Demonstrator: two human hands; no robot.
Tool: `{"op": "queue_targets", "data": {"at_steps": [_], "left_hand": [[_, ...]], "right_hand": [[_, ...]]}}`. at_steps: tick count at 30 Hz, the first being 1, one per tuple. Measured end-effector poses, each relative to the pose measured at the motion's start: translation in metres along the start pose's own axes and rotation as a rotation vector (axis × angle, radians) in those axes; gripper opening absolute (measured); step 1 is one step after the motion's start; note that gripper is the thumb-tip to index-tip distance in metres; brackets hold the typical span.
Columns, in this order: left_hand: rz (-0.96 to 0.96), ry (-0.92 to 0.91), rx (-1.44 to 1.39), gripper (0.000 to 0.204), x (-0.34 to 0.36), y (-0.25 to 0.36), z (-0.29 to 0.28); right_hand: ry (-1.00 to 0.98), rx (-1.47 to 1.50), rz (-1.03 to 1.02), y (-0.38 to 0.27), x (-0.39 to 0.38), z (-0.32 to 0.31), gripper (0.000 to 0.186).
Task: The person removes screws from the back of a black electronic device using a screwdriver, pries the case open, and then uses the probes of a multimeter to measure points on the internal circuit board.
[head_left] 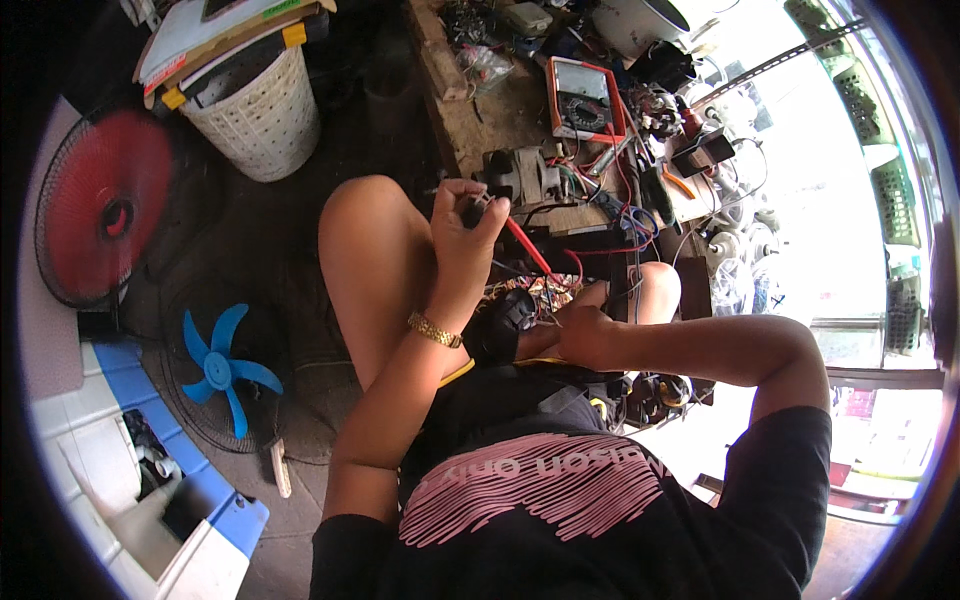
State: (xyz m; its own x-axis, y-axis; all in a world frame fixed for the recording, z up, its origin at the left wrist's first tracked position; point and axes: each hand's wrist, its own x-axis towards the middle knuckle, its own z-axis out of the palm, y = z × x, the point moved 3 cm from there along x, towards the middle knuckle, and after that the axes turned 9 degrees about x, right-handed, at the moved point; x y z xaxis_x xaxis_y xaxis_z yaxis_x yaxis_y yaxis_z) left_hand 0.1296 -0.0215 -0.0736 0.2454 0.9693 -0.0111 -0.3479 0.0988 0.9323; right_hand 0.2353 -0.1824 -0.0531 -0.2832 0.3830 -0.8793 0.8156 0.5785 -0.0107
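My left hand (465, 228), raised above my knee, is closed on a red test probe (529, 246). Its red lead curls away from the handle's lower end. Small parts between those fingertips are too fine to tell. Low over my lap, my right hand (588, 336) has its fingers drawn together by some thin wires; what they pinch is hidden. A rounded black part (513, 311) lies in my lap beside them. Just beyond my left hand, a grey electric motor (532, 174) sits on the bench edge. Farther off lies an orange-framed multimeter (583, 99).
The wooden bench (490, 130) carries tangled wires, orange-handled pliers (678, 183) and a metal pot (640, 24). To the left are a white basket (262, 115), a red round fan (108, 210), blue fan blades (219, 369) and a blue-and-white bin (150, 480).
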Motion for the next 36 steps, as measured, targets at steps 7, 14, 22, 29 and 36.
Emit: {"op": "queue_targets", "data": {"at_steps": [7, 14, 22, 29, 36], "left_hand": [[0.099, -0.032, 0.118, 0.024, 0.003, -0.01, -0.011], [-0.173, -0.03, -0.064, 0.027, -0.006, -0.002, -0.008], [-0.137, -0.023, -0.24, 0.023, -0.005, 0.004, -0.001], [-0.046, -0.064, -0.068, 0.023, -0.004, -0.004, -0.005], [-0.071, -0.065, -0.127, 0.025, -0.004, -0.011, -0.004]], "right_hand": [[0.029, 0.066, -0.035, -0.004, -0.012, 0.0, 0.049], [0.376, 0.676, -0.111, 0.05, -0.097, -0.097, 0.036], [0.91, 1.482, 0.179, 0.217, -0.119, -0.057, 0.022], [0.75, 0.708, 0.167, 0.272, -0.034, -0.066, 0.027], [0.77, 1.01, 0.103, 0.314, -0.033, -0.011, 0.027]]}}
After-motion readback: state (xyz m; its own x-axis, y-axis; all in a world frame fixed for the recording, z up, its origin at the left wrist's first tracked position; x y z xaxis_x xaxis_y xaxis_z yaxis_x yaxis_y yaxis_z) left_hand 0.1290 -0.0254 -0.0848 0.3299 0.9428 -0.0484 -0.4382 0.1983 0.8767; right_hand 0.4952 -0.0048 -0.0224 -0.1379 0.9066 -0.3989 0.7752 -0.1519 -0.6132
